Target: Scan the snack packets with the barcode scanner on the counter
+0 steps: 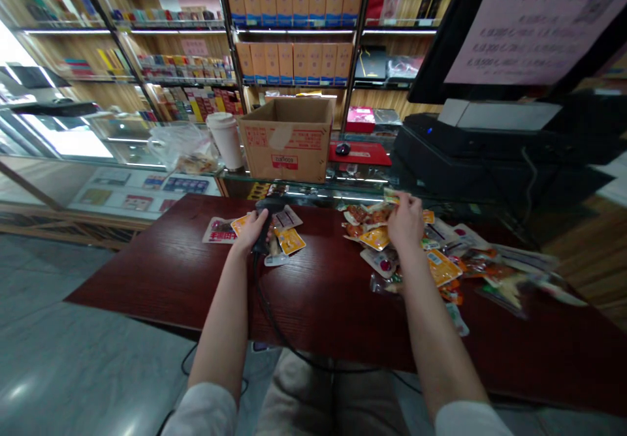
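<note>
My left hand [251,230] is closed round a black handheld barcode scanner [267,217], whose cable runs down toward my lap. Around and under it lie several snack packets, among them a yellow packet [290,241] and a white-and-red packet [219,230]. On the right, my right hand [405,222] reaches into a heap of plastic snack packets [443,267]. Its fingers pinch a small packet [392,194] with a greenish-yellow edge at the back of the heap; most of that packet is hidden.
An open cardboard box [289,145] stands on the glass counter behind the dark wooden table [323,299]. Beside it are a white paper cup [226,141], a plastic bag [181,149] and a mouse [342,149] on a red pad. A monitor [519,31] rises at the right.
</note>
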{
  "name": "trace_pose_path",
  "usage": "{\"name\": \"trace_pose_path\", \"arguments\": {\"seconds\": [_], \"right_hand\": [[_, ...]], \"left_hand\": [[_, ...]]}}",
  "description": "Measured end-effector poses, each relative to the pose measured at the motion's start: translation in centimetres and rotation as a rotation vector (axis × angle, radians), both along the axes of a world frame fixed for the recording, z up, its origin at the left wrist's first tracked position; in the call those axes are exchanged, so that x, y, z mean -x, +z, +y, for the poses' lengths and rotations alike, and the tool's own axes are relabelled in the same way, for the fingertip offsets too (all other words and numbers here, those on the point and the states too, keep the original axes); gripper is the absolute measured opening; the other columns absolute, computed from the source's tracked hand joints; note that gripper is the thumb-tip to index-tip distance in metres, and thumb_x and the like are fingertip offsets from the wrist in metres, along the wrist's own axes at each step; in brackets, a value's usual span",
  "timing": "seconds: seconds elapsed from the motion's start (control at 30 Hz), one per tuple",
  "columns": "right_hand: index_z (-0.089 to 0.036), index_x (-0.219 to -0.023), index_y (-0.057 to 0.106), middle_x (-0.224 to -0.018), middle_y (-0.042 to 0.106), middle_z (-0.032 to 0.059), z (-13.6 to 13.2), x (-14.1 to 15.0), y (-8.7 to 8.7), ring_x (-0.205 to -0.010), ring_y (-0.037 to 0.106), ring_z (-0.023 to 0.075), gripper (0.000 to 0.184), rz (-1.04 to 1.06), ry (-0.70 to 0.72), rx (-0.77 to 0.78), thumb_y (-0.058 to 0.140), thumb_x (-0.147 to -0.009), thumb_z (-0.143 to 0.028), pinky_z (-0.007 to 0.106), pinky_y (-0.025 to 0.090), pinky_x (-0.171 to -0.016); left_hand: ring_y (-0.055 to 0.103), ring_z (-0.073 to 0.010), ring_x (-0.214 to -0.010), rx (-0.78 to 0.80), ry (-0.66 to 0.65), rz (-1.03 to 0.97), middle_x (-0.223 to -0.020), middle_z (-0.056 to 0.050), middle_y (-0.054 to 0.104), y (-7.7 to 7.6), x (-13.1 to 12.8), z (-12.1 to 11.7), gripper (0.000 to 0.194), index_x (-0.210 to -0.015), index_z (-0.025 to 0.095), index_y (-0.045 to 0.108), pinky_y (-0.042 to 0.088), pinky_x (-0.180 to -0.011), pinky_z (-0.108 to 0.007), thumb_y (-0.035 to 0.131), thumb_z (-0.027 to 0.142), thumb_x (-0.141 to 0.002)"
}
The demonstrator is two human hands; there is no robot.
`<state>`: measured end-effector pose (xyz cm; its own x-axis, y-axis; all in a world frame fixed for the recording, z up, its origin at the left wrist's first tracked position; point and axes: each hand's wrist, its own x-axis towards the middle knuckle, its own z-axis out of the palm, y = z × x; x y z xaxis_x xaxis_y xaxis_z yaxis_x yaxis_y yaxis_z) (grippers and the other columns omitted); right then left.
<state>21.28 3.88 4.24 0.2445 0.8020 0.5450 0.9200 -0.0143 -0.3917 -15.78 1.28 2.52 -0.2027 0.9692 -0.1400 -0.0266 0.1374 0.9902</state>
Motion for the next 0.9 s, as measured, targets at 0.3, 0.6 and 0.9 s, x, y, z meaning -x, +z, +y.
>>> {"name": "trace_pose_path", "arguments": {"seconds": [0.3, 0.6, 0.9], "right_hand": [[-0.012, -0.131, 0.055, -0.144, 0.047, 0.0248, -1.1, -0.4, -0.9, -0.138, 0.037, 0.0399, 0.049, -0.045, 0.030, 0.054, 0.043, -0.095, -0.043, 0.065, 0.024, -0.110], [-0.015, -0.128, 0.056, -0.123, 0.067, 0.0175, 3.5, 14.4, -4.0, -0.113, 0.065, 0.0286, 0.045, 0.284, 0.523, 0.537, 0.064, -0.087, -0.032, 0.039, 0.047, -0.098], [-0.015, -0.120, 0.053, -0.129, 0.060, 0.0240, 6.4, 17.1, -5.6, -0.123, 0.058, 0.0360, 0.064, 0.258, 0.373, 0.650, 0.080, -0.069, -0.042, 0.046, 0.045, -0.101]], "left_hand": [[0.052, -0.0100, -0.042, 0.002, -0.070, -0.020, -0.082, -0.005, 0.068, -1.5, -0.5, 0.9, 0.021, -0.095, 0.020, 0.047, 0.043, -0.038, -0.023, 0.056, 0.039, -0.094], [0.053, -0.0093, -0.044, -0.045, -0.172, -0.194, -0.082, -0.006, 0.069, -2.4, -2.4, 2.2, 0.038, -0.099, 0.017, 0.051, 0.042, -0.039, -0.022, 0.061, 0.053, -0.088], [0.054, -0.0088, -0.047, -0.138, -0.027, -0.266, -0.090, -0.008, 0.071, -0.9, -0.4, 1.1, 0.049, -0.109, 0.017, 0.052, 0.043, -0.043, -0.022, 0.062, 0.058, -0.085]]}}
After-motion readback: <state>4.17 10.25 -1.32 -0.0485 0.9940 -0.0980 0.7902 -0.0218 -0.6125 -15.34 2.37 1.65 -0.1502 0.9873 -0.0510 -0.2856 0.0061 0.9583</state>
